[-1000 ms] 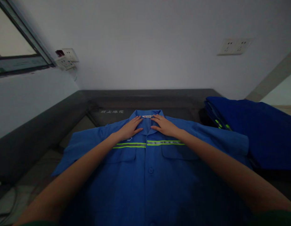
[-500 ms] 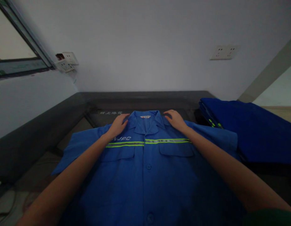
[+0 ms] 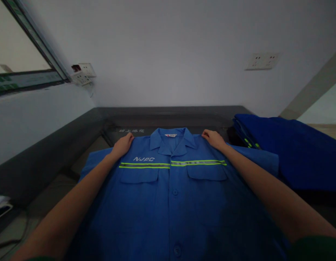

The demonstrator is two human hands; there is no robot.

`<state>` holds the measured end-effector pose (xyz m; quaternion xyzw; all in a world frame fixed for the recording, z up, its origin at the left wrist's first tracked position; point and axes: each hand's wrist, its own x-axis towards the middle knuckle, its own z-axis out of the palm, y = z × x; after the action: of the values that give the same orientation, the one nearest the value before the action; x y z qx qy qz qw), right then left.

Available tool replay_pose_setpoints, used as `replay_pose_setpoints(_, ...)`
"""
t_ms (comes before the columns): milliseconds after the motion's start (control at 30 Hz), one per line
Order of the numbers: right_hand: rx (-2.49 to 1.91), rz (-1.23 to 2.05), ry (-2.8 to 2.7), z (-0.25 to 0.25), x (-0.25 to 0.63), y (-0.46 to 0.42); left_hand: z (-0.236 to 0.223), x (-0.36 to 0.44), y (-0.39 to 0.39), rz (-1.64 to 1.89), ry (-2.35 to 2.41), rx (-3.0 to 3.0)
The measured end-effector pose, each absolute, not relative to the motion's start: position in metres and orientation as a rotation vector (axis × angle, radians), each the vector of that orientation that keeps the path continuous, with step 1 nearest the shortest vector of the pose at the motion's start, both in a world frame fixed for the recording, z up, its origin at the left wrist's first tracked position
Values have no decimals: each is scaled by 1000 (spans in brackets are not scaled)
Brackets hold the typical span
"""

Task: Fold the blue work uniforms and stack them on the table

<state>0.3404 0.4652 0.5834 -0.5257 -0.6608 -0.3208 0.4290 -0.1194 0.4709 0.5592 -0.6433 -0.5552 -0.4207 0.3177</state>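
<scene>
A blue work shirt with a yellow-green reflective stripe and white chest lettering lies front up and buttoned on a dark surface. Its collar points away from me. My left hand rests on the shirt's left shoulder seam, fingers curled over the top edge. On the right shoulder seam, my right hand sits the same way, its fingers bent onto the cloth. Whether either hand pinches the fabric or only presses on it does not show.
A stack of folded blue garments lies at the right, close to the shirt's sleeve. A grey wall with sockets stands behind. A window frame and more sockets are at the left. A white object sits at the far left edge.
Both hands slid outward from the collar to the shoulder seams, left hand going left and right hand going right. The white chest lettering is now uncovered and the shirt lies flatter.
</scene>
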Motion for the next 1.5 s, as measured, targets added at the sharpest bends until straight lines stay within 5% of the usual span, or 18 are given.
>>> replay_pose_setpoints(467, -1336, -1216, -1658, 581, 325, 458, 572, -122, 485, -942, -1430, -1619)
replay_pose_setpoints(733, -1080, -948, -1826, 559, 277, 456, 560, -70, 486, -1045, -961, -1926)
replay_pose_setpoints(1500, -1001, -896, -1776, 557, 294, 462, 552, -64, 497, -972, -1176, -1922)
